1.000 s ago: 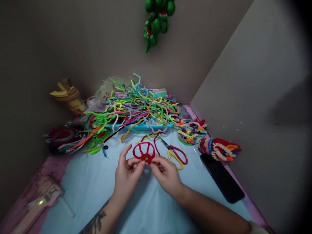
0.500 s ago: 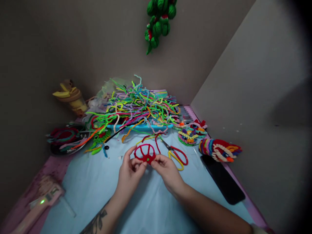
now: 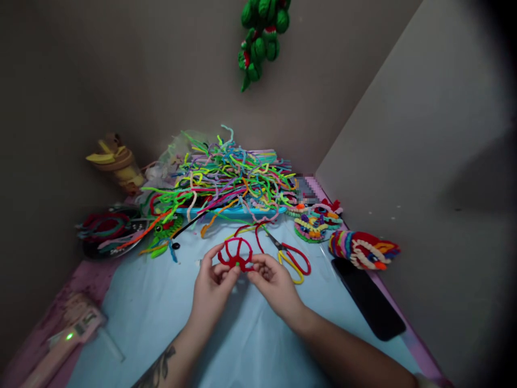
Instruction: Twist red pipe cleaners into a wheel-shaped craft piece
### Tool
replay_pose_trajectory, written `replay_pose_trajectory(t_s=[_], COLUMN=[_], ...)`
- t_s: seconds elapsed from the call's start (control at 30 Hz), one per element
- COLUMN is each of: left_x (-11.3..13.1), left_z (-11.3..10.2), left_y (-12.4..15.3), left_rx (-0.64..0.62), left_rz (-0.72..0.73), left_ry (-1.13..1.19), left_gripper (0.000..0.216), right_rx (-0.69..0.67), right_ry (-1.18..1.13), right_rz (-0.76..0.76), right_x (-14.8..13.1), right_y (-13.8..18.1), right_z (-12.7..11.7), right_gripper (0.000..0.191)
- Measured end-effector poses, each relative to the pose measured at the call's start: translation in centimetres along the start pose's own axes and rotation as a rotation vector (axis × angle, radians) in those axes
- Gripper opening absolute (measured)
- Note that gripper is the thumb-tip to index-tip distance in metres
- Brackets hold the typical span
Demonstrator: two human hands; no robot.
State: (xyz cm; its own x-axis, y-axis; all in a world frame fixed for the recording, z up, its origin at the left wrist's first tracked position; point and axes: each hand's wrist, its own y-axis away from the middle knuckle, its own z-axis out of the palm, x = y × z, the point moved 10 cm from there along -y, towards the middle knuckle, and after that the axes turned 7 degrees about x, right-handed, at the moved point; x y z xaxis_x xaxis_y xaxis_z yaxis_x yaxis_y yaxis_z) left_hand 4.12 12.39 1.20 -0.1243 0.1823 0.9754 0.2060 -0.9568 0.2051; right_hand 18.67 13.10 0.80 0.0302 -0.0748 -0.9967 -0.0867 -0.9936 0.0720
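A red pipe-cleaner wheel [image 3: 238, 249], with spokes running from a hub to a round rim, is held up above the blue cloth. At its hub shows a small green spot. My left hand [image 3: 214, 277] pinches it at the left and lower edge, thumb by the hub. On its right edge, my right hand [image 3: 273, 277] grips the rim between thumb and fingers. Just beyond my right hand lie scissors [image 3: 291, 258] with one red and one yellow handle, blades partly open. A loose dark red pipe cleaner [image 3: 259, 240] lies near the blades.
Many coloured pipe cleaners [image 3: 226, 178] heap over a blue tray [image 3: 226, 213] at the back. Finished fuzzy figures [image 3: 311, 225] and a black phone [image 3: 369, 302] lie right. To the left are a glue gun [image 3: 76, 328], a dark bowl [image 3: 109, 250] and a cup [image 3: 121, 167].
Both hands have shifted the red wheel slightly left and tilted it. The left thumb now sits closer to the hub, and the right fingers have moved along the rim.
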Motion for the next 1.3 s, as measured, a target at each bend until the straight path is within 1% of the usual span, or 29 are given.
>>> replay_pose_trajectory(t_s=[0.03, 0.07, 0.13, 0.27, 0.33, 0.37, 0.43, 0.5, 0.57, 0.63, 0.7, 0.77, 0.83, 0.9, 0.97, 1.0, 1.07, 1.13, 1.3], left_x=[0.0, 0.0, -0.1, -0.2, -0.2, -0.3, -0.3, -0.3, -0.2, -0.1, 0.0, 0.2, 0.7, 1.6, 2.2, 2.2, 2.2, 2.1, 1.7], left_z=[-0.2, -0.4, -0.4, 0.1, 0.3, 0.4, 0.5, 0.8, 1.0, 1.4, 1.6, 1.4, 0.4, -0.9, -1.5, -1.5, -0.9, -0.2, 0.3], left_y=[-0.2, -0.3, -0.5, -0.5, -0.5, -0.6, -0.6, -0.5, -0.4, -0.3, -0.2, -0.5, -1.0, -1.3, -1.2, -1.0, -0.5, 0.0, 0.5], left_rx=[0.01, 0.016, 0.009, -0.048, -0.085, -0.107, -0.154, -0.215, -0.28, -0.338, -0.375, -0.347, -0.225, -0.069, 0.021, 0.032, 0.002, -0.043, -0.075], left_rz=[-0.009, -0.019, -0.043, -0.079, -0.089, -0.096, -0.109, -0.116, -0.117, -0.106, -0.086, -0.045, 0.032, 0.13, 0.195, 0.207, 0.21, 0.212, 0.192], left_ry=[0.002, 0.004, 0.004, -0.008, -0.023, -0.031, -0.051, -0.079, -0.106, -0.117, -0.114, -0.114, -0.144, -0.218, -0.302, -0.328, -0.334, -0.305, -0.254], left_gripper=[0.06, 0.061, 0.063, 0.066, 0.066, 0.066, 0.066, 0.066, 0.066, 0.068, 0.069, 0.069, 0.064, 0.052, 0.038, 0.032, 0.027, 0.029, 0.023], right_rx=[0.006, 0.005, -0.012, -0.033, -0.056, -0.067, -0.078, -0.09, -0.13, -0.198, -0.255, -0.251, -0.183, -0.081, 0.002, 0.029, 0.05, 0.035, -0.024], right_ry=[0.037, 0.087, 0.202, 0.356, 0.381, 0.383, 0.378, 0.364, 0.344, 0.327, 0.313, 0.291, 0.262, 0.241, 0.231, 0.227, 0.22, 0.215, 0.223], right_rz=[-0.003, -0.023, -0.117, -0.398, -0.486, -0.506, -0.514, -0.488, -0.43, -0.349, -0.281, -0.248, -0.252, -0.276, -0.316, -0.337, -0.371, -0.385, -0.392], right_x=[-0.1, -0.4, -1.6, -4.7, -5.5, -5.7, -5.7, -5.5, -5.1, -4.3, -3.6, -3.2, -3.3, -3.6, -4.1, -4.3, -4.6, -4.7, -4.3], right_y=[0.0, 0.0, 0.0, 0.4, 0.7, 0.7, 0.7, 0.4, 0.1, -0.2, -0.3, -0.5, -0.7, -0.8, -0.6, -0.4, 0.0, 0.3, 0.8], right_z=[-0.2, -0.3, -0.4, -0.5, -0.4, -0.3, -0.4, -0.4, -0.2, 0.3, 0.7, 0.8, 0.2, -0.7, -1.4, -1.6, -1.7, -1.4, -0.4], right_gripper=[0.016, 0.013, 0.004, 0.01, 0.013, 0.013, 0.013, 0.012, 0.01, 0.009, 0.01, 0.011, 0.013, 0.016, 0.016, 0.015, 0.014, 0.014, 0.013])
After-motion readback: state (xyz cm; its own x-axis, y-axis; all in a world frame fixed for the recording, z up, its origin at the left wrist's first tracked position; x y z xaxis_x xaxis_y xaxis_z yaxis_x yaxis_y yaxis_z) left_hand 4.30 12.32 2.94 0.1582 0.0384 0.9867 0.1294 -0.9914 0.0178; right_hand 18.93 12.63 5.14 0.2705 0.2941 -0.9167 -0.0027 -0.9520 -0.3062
